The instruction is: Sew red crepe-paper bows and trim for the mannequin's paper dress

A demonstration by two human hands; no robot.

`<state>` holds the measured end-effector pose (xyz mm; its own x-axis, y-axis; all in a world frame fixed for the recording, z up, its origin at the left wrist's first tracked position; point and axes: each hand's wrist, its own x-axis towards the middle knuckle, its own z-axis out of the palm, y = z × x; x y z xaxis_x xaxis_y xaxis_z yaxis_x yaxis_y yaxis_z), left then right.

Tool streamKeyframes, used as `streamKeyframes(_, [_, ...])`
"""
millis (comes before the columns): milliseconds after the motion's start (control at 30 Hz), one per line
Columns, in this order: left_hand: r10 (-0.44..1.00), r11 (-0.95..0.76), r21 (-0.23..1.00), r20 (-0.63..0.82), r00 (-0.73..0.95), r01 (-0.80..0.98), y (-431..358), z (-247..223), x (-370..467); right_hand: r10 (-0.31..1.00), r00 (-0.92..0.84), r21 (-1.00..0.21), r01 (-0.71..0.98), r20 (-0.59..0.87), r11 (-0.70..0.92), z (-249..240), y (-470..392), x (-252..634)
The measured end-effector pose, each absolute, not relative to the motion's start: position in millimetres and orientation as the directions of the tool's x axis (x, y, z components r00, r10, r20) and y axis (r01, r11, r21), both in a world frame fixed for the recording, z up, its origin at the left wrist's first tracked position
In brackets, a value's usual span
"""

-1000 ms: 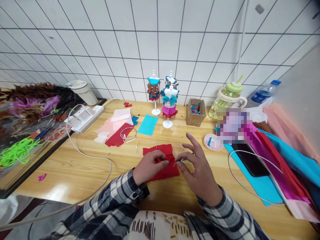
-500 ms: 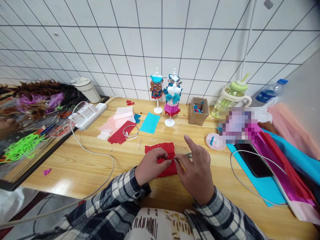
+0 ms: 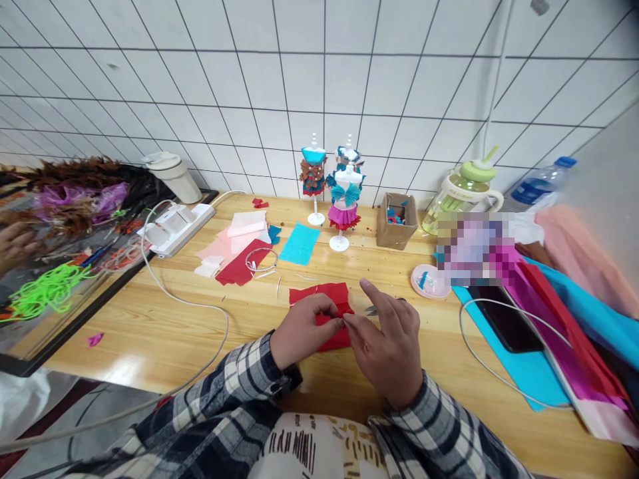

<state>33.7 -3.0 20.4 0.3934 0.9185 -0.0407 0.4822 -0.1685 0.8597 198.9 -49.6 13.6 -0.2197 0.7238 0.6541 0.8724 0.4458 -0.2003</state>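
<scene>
My left hand (image 3: 305, 331) is closed in a pinch, thumb against the bent fingers, above a red piece of crepe paper (image 3: 344, 293). My right hand (image 3: 387, 339) pinches with thumb and a fingertip right beside it, its index finger raised and pointing away. The fingertips of both hands meet over the red paper. What lies between them is too small and too covered to make out. Grey metal tips (image 3: 371, 311) show on the table beside my right hand, the rest hidden. Ahead lie a blue paper sheet (image 3: 299, 243) and a wire coil (image 3: 261, 260).
Small dress forms (image 3: 340, 209) in paper outfits stand near the wall, beside a cardboard box (image 3: 398, 221). A pink dish (image 3: 430, 282), a phone (image 3: 506, 319) and coloured sheets lie right. Left are a power strip (image 3: 182, 229), its cable and another person's hand (image 3: 17, 245).
My right hand has shifted slightly left, its fingertips closer to my left hand's and its index finger tilting left. The left hand has barely moved. The other person's hand at the far left has moved up.
</scene>
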Motion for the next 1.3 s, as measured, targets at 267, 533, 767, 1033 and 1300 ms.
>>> streamKeyframes(267, [0.897, -0.096, 0.931, -0.072, 0.435, 0.353, -1, 19, 30, 0.784, -0.247, -0.327, 0.806, 0.57, 0.493, 9, -48, 206])
streamKeyframes(533, [0.891, -0.157, 0.938, -0.001, 0.454, 0.309, -3, 25, 27, 0.795, -0.102, -0.516, 0.709, 0.598, 0.48, 11, -49, 206])
streamKeyframes(767, [0.882, -0.279, 0.866, 0.06, 0.468, 0.414, -6, 31, 29, 0.816, -0.055, -0.56, 0.701, 0.576, 0.442, 14, -50, 203])
streamKeyframes(1033, [0.885, -0.23, 0.915, 0.054, 0.463, 0.331, -7, 30, 29, 0.734, -0.146, -0.347, 0.809, 0.663, 0.474, 9, -51, 205])
streamKeyframes(1300, [0.888, -0.12, 0.964, -0.003, 0.459, 0.238, -8, 27, 32, 0.742, -0.052, -0.493, 0.717, 0.668, 0.494, 10, -52, 200])
